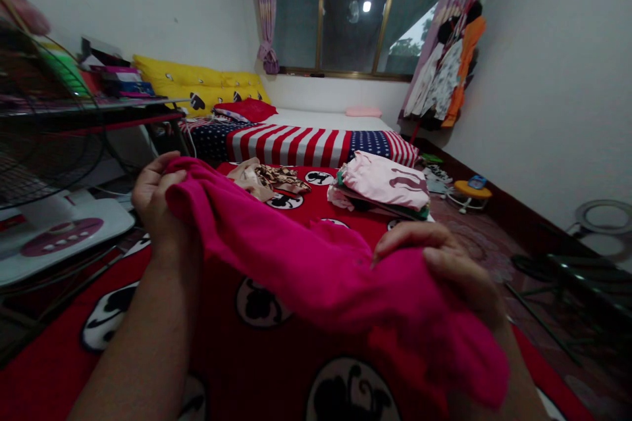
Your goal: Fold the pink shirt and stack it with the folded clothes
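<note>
A bright pink garment (296, 263) is stretched between my two hands, above a red blanket with black and white round patterns (222, 355). Its exact kind does not show. My left hand (160, 200) is closed on one end, at the left. Farther along to the right, my right hand (444, 260) grips the cloth, and the rest drapes over that wrist. Past the garment, a stack of folded clothes (385, 184) with a pale pink top lies on the blanket. A crumpled beige and patterned garment (269, 179) lies to its left.
A bed with a striped, starred cover (296, 145) stands under the window. To the left are a fan (64, 230) and a cluttered table (143, 103). A small yellow stool (471, 192) and a dark folding chair (587, 283) are at the right.
</note>
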A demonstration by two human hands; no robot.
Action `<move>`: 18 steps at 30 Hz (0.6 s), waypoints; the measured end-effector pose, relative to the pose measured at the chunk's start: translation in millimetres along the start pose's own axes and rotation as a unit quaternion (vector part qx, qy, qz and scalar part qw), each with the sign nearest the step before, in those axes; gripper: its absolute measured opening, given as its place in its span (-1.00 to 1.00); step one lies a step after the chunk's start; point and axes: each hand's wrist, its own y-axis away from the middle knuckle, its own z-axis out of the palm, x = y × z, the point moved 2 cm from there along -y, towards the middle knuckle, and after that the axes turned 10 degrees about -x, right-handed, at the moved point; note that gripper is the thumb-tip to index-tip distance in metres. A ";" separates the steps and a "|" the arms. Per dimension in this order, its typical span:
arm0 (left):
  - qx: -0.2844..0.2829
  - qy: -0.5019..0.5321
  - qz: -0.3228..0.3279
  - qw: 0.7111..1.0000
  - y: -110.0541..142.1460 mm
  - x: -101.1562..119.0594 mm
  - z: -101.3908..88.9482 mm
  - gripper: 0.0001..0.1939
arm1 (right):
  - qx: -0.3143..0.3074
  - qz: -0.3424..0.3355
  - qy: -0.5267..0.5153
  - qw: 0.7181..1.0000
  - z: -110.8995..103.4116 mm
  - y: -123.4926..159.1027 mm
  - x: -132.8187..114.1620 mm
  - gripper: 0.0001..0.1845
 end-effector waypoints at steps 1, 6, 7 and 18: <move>0.003 -0.024 0.003 1.000 -2.3 -4.1 -2.3 -0.70 | -0.084 0.029 -0.022 0.996 8.7 -4.8 4.2 -0.47; 0.021 -0.107 0.075 0.991 -8.2 -19.1 -7.3 -0.65 | -0.055 0.146 0.121 0.980 19.2 -36.9 59.5 -0.43; -0.001 -0.114 0.066 0.991 -7.5 -21.2 -5.9 -0.67 | 0.012 0.178 0.202 0.963 15.3 -40.7 73.4 -0.45; -0.323 -0.162 -0.079 0.929 32.7 -37.9 30.2 -0.58 | 0.144 0.198 0.291 0.925 14.5 -51.2 103.5 -0.90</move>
